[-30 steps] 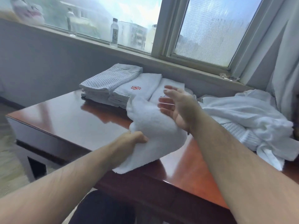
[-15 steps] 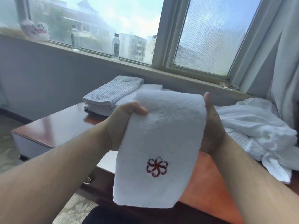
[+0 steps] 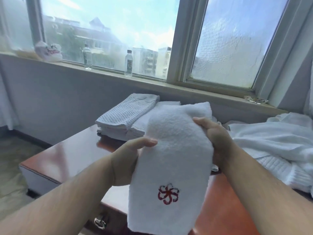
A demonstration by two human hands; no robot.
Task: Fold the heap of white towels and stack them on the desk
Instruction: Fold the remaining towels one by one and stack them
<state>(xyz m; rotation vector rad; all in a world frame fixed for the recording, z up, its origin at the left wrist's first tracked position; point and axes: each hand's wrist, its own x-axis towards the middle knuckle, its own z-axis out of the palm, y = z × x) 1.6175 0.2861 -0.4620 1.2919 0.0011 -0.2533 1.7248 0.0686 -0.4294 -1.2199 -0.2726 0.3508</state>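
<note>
I hold a folded white towel (image 3: 172, 160) with a red flower emblem up in front of me, above the reddish wooden desk (image 3: 67, 153). My left hand (image 3: 128, 160) grips its left edge, thumb on the front. My right hand (image 3: 215, 138) grips its right edge higher up, fingers curled over the cloth. The towel's top bends away from me and its lower end hangs free. Behind it, folded towels (image 3: 125, 114) are stacked at the desk's far side. A heap of unfolded white towels (image 3: 274, 146) lies on the right.
Two water bottles (image 3: 128, 63) and a pale soft object (image 3: 49, 51) stand on the window sill behind the desk. A metal drawer handle (image 3: 100, 223) shows on the desk's front. Carpeted floor lies to the left.
The towel went from bunched low over the desk to held up flat with the emblem facing me. Since then my right hand has closed over its edge and the top has folded back.
</note>
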